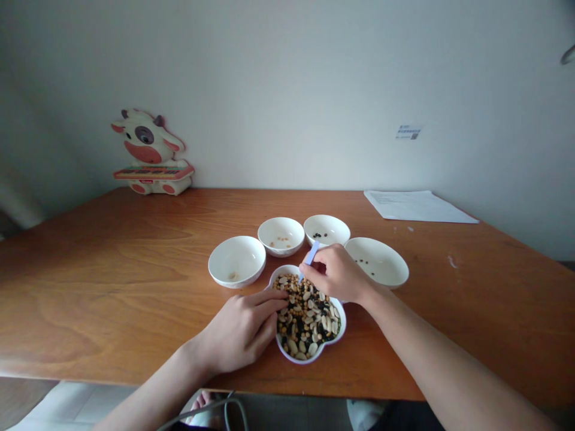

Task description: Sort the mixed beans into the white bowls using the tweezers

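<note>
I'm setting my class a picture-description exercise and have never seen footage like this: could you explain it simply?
There is no machine here, just a person's two bare hands. The one picture comes from a camera worn on the head, looking forward and down. On the table, four white bowls with small bits inside curve around a wavy-edged dish of peanuts and smaller pieces. The left hand reaches over its left edge; the right hand holds a purple tool. Behind are a cow toy and papers.

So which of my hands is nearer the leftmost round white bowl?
Left. Your left hand is just in front of the leftmost round white bowl; your right hand is farther off, to the bowl's right, by the lobed white tray.
</note>
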Demonstrator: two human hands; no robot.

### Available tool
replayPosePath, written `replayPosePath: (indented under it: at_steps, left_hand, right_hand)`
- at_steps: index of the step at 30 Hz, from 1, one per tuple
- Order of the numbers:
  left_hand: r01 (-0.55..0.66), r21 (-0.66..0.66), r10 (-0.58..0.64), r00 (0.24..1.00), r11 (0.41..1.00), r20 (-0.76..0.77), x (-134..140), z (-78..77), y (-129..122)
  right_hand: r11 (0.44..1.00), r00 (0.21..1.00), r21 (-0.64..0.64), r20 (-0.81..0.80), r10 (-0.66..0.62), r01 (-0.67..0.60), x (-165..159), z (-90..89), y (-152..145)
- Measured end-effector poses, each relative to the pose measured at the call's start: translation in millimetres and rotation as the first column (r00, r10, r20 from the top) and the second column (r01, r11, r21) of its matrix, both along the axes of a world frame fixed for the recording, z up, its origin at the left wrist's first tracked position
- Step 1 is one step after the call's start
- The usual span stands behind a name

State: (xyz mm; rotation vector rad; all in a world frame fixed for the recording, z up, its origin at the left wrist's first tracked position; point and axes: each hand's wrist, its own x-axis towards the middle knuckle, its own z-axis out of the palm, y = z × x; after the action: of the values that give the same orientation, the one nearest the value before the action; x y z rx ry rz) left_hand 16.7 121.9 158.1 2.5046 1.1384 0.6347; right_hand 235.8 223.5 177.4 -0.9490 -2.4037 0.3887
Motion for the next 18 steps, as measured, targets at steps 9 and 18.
replayPosePath:
  at_steps: [9, 18]
  left_hand:
    - [-0.006, 0.008, 0.006, 1.000, 1.000, 0.004, 0.5, -0.9, 0.6]
    - [-0.011, -0.003, 0.011, 1.000, 1.000, -0.009, -0.3, 0.3, -0.1]
  right_hand:
    - [0.999, 0.999, 0.024, -0.026, -0.020, 0.021, -0.1, -0.1, 0.8]
    - [0.998, 0.997, 0.048, 0.060, -0.049, 0.046, -2.0, -1.4, 1.1]
